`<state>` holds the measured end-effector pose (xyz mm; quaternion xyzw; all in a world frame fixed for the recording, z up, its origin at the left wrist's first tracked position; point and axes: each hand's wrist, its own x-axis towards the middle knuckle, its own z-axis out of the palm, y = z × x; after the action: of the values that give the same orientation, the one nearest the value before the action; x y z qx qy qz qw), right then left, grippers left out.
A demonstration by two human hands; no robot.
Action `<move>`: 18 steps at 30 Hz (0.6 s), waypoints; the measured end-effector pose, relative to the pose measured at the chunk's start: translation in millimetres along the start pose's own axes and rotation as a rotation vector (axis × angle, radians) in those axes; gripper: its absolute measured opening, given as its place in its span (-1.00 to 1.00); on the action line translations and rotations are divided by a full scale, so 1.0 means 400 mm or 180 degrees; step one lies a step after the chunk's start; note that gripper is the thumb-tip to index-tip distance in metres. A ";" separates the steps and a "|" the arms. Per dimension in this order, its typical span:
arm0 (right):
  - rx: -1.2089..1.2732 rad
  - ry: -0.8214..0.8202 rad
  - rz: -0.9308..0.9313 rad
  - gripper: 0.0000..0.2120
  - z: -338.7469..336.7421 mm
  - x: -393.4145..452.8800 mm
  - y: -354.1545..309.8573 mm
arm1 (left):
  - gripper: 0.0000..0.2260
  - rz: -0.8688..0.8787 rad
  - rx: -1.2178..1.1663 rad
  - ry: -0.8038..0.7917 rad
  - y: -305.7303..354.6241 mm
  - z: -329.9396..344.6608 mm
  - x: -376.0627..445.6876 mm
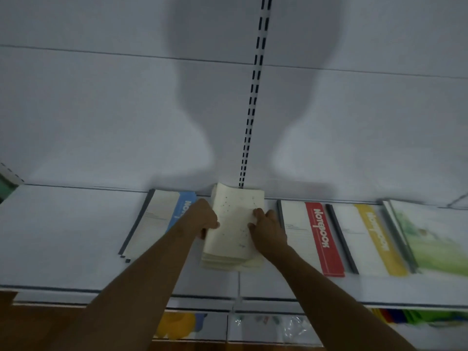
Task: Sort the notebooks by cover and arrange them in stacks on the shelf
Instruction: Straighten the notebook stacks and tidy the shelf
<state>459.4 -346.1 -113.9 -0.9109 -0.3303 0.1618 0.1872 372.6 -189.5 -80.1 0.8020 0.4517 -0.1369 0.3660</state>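
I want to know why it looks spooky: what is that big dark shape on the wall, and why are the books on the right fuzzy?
In the head view, the dark shape on the back panel is the person's own shadow, lit from behind; the green notebook stack near the right edge is smeared by blur; the cream notebook stack between both hands looks sharper; the whole picture is dim.

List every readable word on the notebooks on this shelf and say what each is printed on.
"Notebook": red band of the red-striped notebook.
Yellow-striped notebook: similar word, too blurred to confirm.
Blue-striped notebook: only "No" shows; a hand covers the rest.
Cream stack: small marks, unreadable.
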 end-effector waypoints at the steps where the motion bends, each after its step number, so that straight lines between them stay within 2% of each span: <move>1: -0.0040 -0.0026 0.0019 -0.60 -0.003 0.002 -0.003 | -0.82 -0.0052 -0.0002 -0.0048 0.005 -0.005 0.002; 4: -0.0135 -0.0070 0.0104 -0.61 -0.009 0.009 -0.012 | -0.79 -0.0134 0.0072 -0.0313 0.006 -0.012 0.013; 8: -0.0212 -0.0041 0.0200 -0.62 -0.009 0.006 -0.026 | -0.56 -0.0235 -0.0075 -0.0392 -0.001 -0.008 0.022; 10: -0.0208 0.0027 0.0295 -0.62 -0.005 -0.002 -0.035 | -0.47 -0.0074 0.0234 -0.0314 0.001 0.001 0.032; 13: -0.0307 0.0115 0.0351 -0.59 -0.006 -0.011 -0.038 | -0.20 0.0348 0.0885 0.0064 0.011 0.028 0.040; 15: -0.0184 0.0279 0.0400 -0.55 -0.025 -0.022 -0.029 | -0.28 0.0540 0.1439 0.0385 0.024 0.049 0.019; 18: 0.0330 0.0503 0.0329 -0.47 -0.079 -0.071 0.026 | -0.54 0.0684 0.2099 0.0868 0.078 0.081 -0.046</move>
<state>457.6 -379.7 -86.2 -0.9257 -0.2583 0.1157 0.2509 391.6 -233.9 -78.0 0.9306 0.3411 -0.1277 0.0367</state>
